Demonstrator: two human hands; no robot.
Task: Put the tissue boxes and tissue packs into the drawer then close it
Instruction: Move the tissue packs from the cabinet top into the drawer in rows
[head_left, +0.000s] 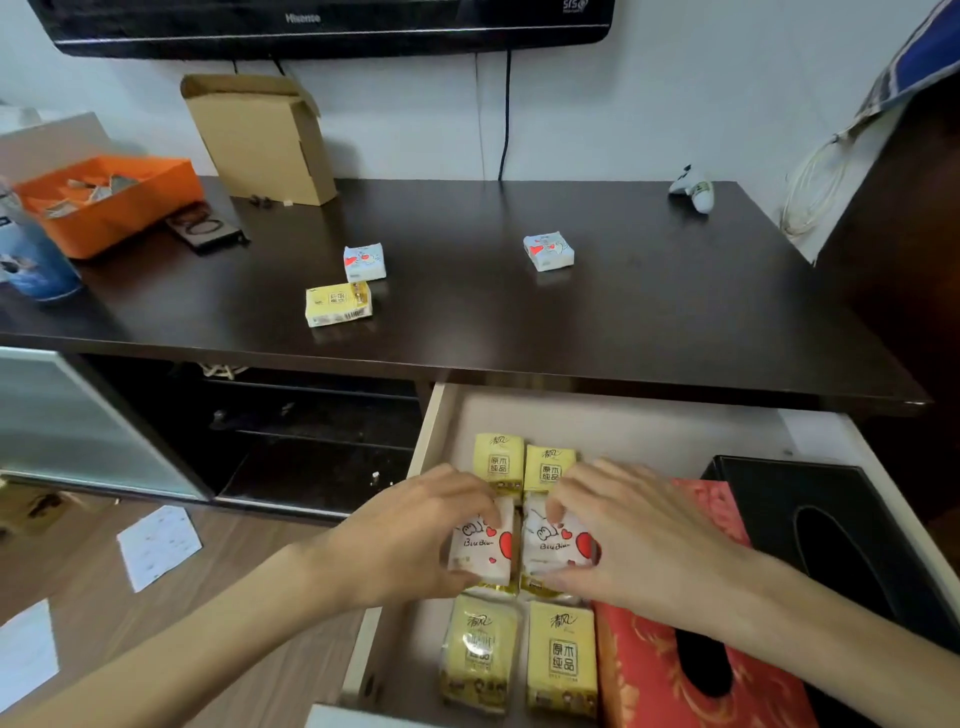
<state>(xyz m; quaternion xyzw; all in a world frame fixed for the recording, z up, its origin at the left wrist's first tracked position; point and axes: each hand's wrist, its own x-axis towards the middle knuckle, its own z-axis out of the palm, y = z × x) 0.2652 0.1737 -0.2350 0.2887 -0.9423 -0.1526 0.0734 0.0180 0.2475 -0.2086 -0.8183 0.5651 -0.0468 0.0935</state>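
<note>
The drawer (434, 436) stands pulled open under the dark table. Inside it lie several yellow tissue packs (561, 657), a red tissue box (649, 670) and a black tissue box (810, 519). My left hand (410, 535) grips a white heart-print pack (485, 545), and my right hand (639, 540) grips a second one (553, 543); both packs rest side by side on top of yellow packs. On the table lie a yellow pack (337, 304) and two white heart-print packs (364, 261) (548, 251).
On the table (467, 322) stand an orange box (109, 200), a cardboard box (260, 137), a blue canister (31, 254) and a small white toy (693, 189). A screen hangs above. Papers (158, 543) lie on the wooden floor at the left.
</note>
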